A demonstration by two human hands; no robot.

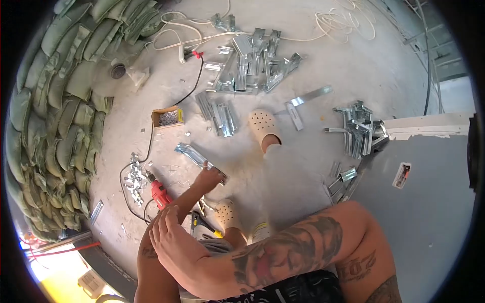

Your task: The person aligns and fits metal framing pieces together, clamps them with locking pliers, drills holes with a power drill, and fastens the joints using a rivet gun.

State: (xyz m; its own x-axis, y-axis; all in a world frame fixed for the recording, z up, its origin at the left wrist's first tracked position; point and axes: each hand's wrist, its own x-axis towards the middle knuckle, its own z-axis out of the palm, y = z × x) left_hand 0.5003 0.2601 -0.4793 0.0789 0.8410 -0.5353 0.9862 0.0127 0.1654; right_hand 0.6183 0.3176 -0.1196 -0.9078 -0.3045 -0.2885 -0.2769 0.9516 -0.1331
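Observation:
My left hand (209,179) reaches down to the floor, its fingers closed around the near end of a short shiny metal channel (192,152). My right hand (177,242) lies flat across my left arm near the elbow, fingers stretched, holding nothing. Left of the channel, a red corded drill (160,194) rests on the floor beside a heap of small metal clips (135,178). A black and yellow hand tool (202,223), partly hidden, lies between the drill and my beige clog (227,214).
Cut metal profiles (247,63) lie piled ahead, with more profiles (358,129) at the right. An open cardboard box (168,117) holds small fasteners. Green sacks (65,131) are stacked left; a grey panel (424,187) stands right. A white cable (298,39) crosses the floor.

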